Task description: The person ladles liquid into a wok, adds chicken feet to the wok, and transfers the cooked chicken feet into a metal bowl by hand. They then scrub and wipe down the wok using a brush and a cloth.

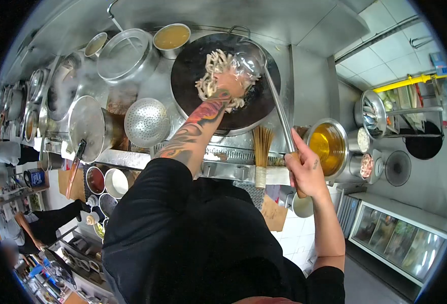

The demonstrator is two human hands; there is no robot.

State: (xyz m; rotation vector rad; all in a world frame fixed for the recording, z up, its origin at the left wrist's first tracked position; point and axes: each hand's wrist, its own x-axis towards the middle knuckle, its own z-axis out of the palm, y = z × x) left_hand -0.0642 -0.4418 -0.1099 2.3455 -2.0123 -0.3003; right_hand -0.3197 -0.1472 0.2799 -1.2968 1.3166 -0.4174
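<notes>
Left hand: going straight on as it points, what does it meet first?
Probably the pale strips in the wok, just ahead of the left hand; height above them is unclear.

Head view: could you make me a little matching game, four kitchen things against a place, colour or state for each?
1) Ladle
2) Oil
3) Strainer
4) Brush

A) Full of small holes
B) Bristles toward the picture's top
C) In the grip of the right hand
D) Golden yellow

Pairs: 1-C, 2-D, 3-A, 4-B

Black top (198,233), roughly elbow-length sleeves (165,187), seemingly plain; bare hands (307,169).
</notes>
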